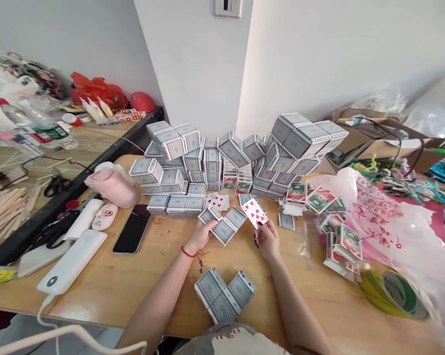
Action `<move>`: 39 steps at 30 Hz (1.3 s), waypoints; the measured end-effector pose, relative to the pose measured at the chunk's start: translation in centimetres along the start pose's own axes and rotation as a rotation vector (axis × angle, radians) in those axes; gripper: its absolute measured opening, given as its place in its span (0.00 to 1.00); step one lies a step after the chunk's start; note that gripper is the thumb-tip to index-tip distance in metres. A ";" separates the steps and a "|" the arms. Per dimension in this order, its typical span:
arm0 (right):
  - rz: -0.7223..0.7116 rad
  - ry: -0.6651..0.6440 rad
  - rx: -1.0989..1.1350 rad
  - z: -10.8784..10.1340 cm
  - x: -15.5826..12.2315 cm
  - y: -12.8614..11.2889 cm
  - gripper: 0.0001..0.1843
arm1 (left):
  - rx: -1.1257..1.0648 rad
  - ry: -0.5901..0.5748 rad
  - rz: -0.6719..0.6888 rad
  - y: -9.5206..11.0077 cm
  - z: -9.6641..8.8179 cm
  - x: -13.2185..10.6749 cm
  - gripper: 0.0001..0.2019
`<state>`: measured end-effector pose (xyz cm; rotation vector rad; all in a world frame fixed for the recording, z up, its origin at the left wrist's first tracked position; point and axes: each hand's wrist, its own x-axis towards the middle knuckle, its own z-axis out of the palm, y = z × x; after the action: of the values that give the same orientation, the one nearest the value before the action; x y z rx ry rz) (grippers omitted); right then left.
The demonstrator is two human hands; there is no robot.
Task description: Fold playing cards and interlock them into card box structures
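My left hand (202, 234) is closed on a fanned stack of grey-backed playing cards (226, 226), held just above the wooden table (159, 266). My right hand (266, 237) pinches a single face-up red heart card (255, 212) beside that stack. A red string bracelet circles my left wrist. A few loose cards (218, 201) lie face up on the table just beyond my hands. Close to my body lie three grey card decks (224, 294) side by side.
A large pile of grey card decks (222, 158) is heaped against the wall. A black phone (132, 228), a white power bank (72, 261) and a pink roll (113, 186) lie to the left. Red-green card boxes (341, 241), a pink-printed plastic bag (385, 222) and a tape roll (398, 294) lie to the right.
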<state>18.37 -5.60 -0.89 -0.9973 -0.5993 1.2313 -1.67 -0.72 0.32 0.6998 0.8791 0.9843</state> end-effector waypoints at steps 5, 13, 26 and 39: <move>0.026 0.011 -0.059 -1.0 -1.3 -0.8 0.12 | 0.019 -0.089 0.040 0.3 0.0 -0.2 0.22; 0.064 -0.018 -0.104 -1.8 -2.4 -1.0 0.12 | 0.062 -0.149 0.123 1.0 0.3 -0.4 0.22; 0.145 -0.151 -0.408 -0.3 -2.1 -0.9 0.18 | 0.142 -0.157 0.150 1.2 0.5 -0.5 0.24; 0.175 -0.227 -0.603 -1.6 -1.1 -1.5 0.19 | 0.246 -0.177 0.186 0.7 -0.1 -0.4 0.19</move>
<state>20.09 -7.13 -0.19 -1.4412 -1.1220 1.3599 -2.14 -0.81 0.99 1.0771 0.7964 0.9704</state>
